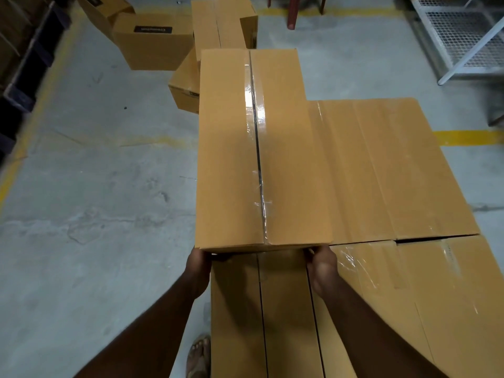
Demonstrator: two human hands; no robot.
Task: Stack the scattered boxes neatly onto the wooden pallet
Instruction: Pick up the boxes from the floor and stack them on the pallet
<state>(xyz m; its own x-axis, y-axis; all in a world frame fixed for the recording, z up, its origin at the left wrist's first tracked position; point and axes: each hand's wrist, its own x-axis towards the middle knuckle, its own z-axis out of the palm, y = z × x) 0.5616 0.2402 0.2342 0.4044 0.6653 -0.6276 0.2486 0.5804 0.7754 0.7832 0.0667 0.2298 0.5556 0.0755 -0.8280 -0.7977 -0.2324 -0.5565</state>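
**Both hands on long box**

Your left hand (198, 264) and right hand (321, 264) grip the near end of the taped box (256, 148), fingers curled underneath. It extends away from your hands, above stacked boxes (395, 170).

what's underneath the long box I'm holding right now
Other taped boxes of the stack lie under the long box; both hands grip its near end. No pallet shows.
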